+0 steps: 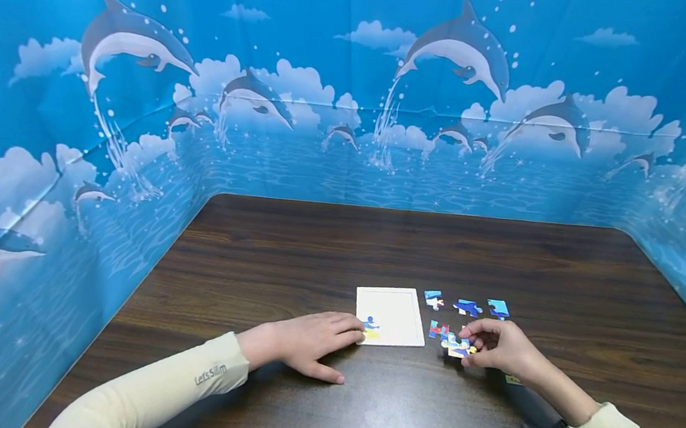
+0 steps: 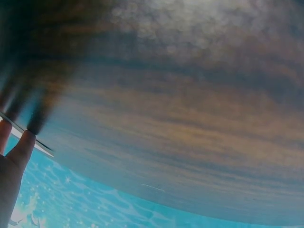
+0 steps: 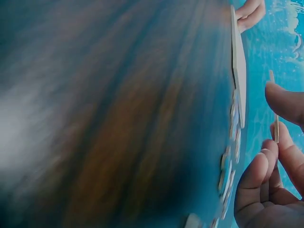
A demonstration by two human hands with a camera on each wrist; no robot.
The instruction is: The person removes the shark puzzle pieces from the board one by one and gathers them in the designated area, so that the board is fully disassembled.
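A square white puzzle tray (image 1: 394, 312) lies on the table, with one blue-and-yellow puzzle piece (image 1: 371, 333) in its near left corner. My left hand (image 1: 318, 345) rests at the tray's left edge, its fingers extended and the fingertips touching the rim. Between thumb and fingers, my right hand (image 1: 502, 349) pinches a jigsaw piece (image 1: 457, 348) to the right of the tray. In the right wrist view this piece (image 3: 277, 129) appears edge-on, raised above the table. The left wrist view catches only some fingers (image 2: 21, 147) against the tray's edge.
Loose jigsaw pieces lie right of the tray, among them a red-and-blue one (image 1: 438, 330), a dark blue one (image 1: 468, 307) and a light blue one (image 1: 498, 308). Another piece (image 1: 512, 379) is partly hidden under the right wrist. A dolphin-print curtain (image 1: 348, 165) borders the dark wooden table (image 1: 287, 257).
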